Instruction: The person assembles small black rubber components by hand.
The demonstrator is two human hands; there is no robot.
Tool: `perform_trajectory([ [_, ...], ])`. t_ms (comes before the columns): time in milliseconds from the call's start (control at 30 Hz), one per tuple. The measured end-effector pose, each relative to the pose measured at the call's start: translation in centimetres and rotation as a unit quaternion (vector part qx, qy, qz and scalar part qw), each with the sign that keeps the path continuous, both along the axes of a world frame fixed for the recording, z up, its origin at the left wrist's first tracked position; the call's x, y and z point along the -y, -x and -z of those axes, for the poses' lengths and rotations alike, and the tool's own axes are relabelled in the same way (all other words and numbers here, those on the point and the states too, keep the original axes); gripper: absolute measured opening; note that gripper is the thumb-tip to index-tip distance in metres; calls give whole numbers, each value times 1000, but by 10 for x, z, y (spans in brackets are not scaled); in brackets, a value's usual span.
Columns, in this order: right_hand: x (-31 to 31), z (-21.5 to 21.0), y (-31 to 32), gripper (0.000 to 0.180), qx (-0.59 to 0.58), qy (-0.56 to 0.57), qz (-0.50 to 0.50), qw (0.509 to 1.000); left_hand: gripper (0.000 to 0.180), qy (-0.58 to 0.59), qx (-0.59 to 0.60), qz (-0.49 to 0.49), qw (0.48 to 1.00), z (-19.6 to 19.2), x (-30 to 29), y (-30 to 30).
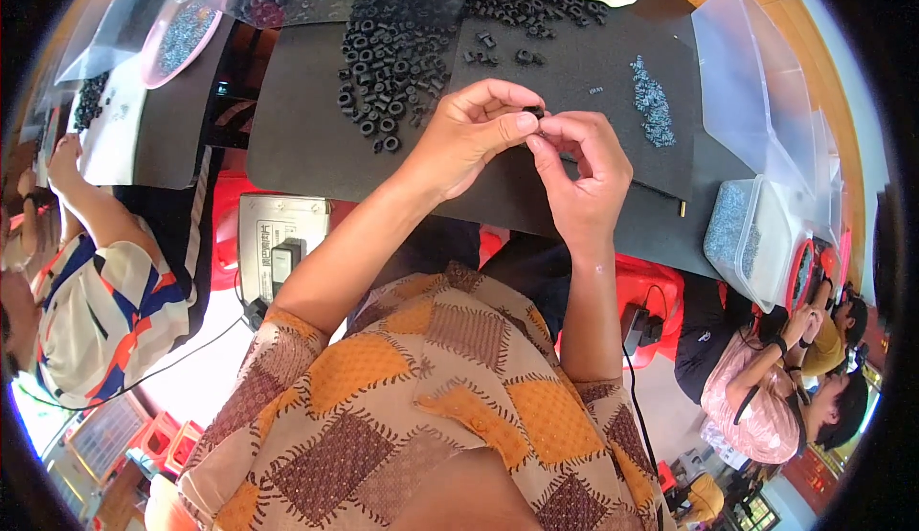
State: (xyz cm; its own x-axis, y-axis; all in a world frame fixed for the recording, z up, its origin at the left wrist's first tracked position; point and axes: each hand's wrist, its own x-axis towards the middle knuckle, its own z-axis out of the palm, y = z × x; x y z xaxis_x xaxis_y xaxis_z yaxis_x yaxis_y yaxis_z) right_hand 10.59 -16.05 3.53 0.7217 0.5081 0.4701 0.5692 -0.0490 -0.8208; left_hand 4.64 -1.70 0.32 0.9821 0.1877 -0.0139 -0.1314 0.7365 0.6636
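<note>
Over the dark work table [316, 138], my two hands meet fingertip to fingertip. My left hand [469, 134] pinches a small black ring-shaped part [533, 111] between thumb and fingers. Against it press the thumb and forefinger of my right hand [586, 162]; anything else between those fingertips is too small to make out. A heap of black ring-shaped parts [383, 76] spreads beyond my left hand, with more toward the far edge. To the right lies a strip of small bluish clear pieces [653, 105]. A thin black rod with a brass-coloured tip [661, 193] passes behind my right hand.
A clear plastic sheet [421, 4] overhangs the far heap. At right stand an upright clear panel [742, 62] and a clear tub of bluish pieces [732, 229]. A pink basin [158, 71] sits on the left table. Other people work at both sides.
</note>
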Motion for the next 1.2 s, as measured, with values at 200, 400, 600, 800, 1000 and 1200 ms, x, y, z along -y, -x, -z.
perform_trajectory([
  [200,15,-4,-6,15,-132,-78,-42,987,20,25,1,25,999,6,-6,2],
  [400,14,-10,-7,12,-176,-106,-69,976,26,23,-28,17,999,-3,-3,1],
  [600,15,-11,-13,12,-120,-74,-55,989,29,-10,-26,32,999,-6,0,1],
  [800,17,-19,-16,11,-42,-28,-7,999,30,-123,10,-7,992,1,3,-1],
  [1000,18,-31,-18,11,51,87,-13,995,33,-206,10,-24,978,-3,6,-1],
  [1200,29,-28,-32,19,-126,145,-36,981,34,-215,31,0,976,-5,9,-1],
])
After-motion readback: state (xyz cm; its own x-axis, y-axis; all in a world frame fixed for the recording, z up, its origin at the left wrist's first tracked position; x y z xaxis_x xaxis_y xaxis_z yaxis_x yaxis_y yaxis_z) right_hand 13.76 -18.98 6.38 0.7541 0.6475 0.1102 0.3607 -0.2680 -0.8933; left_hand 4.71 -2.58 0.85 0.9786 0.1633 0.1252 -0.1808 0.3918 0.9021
